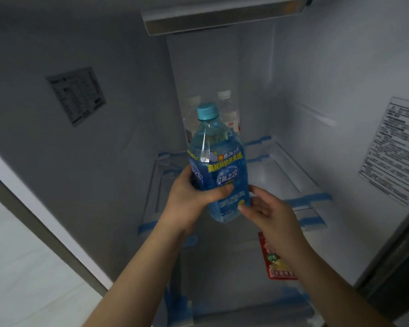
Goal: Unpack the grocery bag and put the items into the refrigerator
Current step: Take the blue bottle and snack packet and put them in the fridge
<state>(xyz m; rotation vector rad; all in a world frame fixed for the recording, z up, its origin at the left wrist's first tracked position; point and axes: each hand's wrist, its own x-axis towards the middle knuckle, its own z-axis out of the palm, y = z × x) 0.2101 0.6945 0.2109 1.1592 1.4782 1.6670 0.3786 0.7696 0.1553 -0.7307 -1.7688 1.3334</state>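
- Holding the large clear plastic bottle of blue drink with a turquoise screw cap (219, 166) inside the open white refrigerator (316, 79), upright but leaning a little, above the clear glass shelf with blue tape on its edges (281, 175).
- Wrapping the left hand (189, 199) around the lower left side of this bottle, thumb pressing across the blue label, fingers closed on it.
- Supporting with the right hand (267, 208) at the lower right side, fingertips (242, 207) pinching the edge of the label near the bottom.
- Standing behind this bottle, at the back of the shelf: two clear bottles with white caps (226, 107).
- Lying below this bottle, on a lower level: a red snack packet (280, 267).
- Judging the bottle as full, so probably heavy; smooth plastic and glossy label probably slippery, body a little soft under pressure.
- Taking hold best low on the body with both hands, not at the cap.
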